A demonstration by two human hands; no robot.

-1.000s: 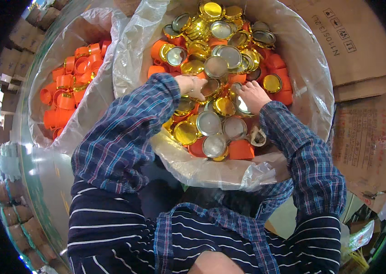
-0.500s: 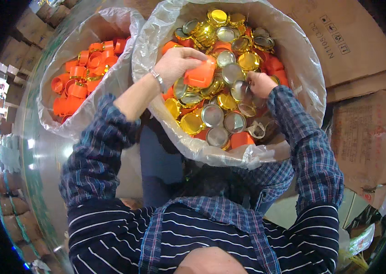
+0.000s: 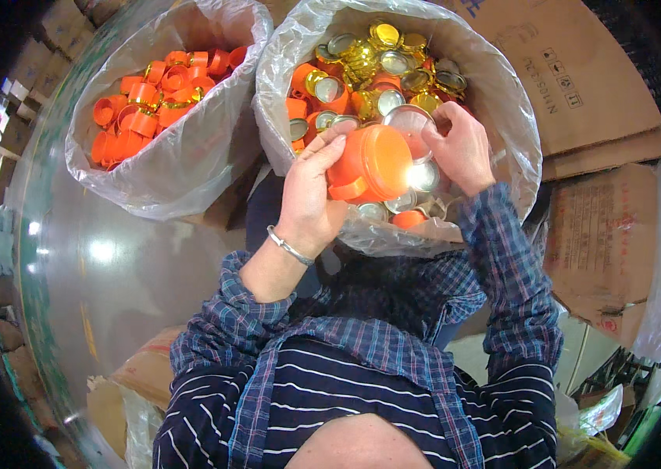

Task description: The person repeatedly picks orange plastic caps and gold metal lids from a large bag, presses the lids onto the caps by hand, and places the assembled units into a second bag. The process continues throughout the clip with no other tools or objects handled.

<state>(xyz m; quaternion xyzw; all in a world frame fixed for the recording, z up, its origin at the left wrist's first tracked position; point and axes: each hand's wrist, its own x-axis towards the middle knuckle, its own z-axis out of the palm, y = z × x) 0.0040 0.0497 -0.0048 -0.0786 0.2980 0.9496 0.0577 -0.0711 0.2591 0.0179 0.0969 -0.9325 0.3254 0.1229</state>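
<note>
My left hand [image 3: 309,194] is closed round an orange plastic cup-like piece [image 3: 373,162] with a small handle. A bright glare sits on its edge. In my right hand [image 3: 463,147] a round, silvery lid [image 3: 409,125] is pinched by its rim, close beside the orange piece. Both hands are above the near part of a large container lined with clear plastic [image 3: 519,133]. Inside lie many gold lids [image 3: 384,34], silver lids [image 3: 394,62] and more orange pieces, partly hidden by my hands.
At the left, a second plastic-lined container [image 3: 147,191] holds orange cup-like pieces, some with gold bands [image 3: 143,94]. Flattened cardboard [image 3: 580,78] leans at the right, with a brown carton [image 3: 600,250] below it. Stacked boxes line the far left. Another carton [image 3: 147,367] stands low at the left.
My left hand has brought the orange piece nearer and turned it upright-side toward the right hand. My right hand has risen from the pile with a silvery lid. The view has shifted.
</note>
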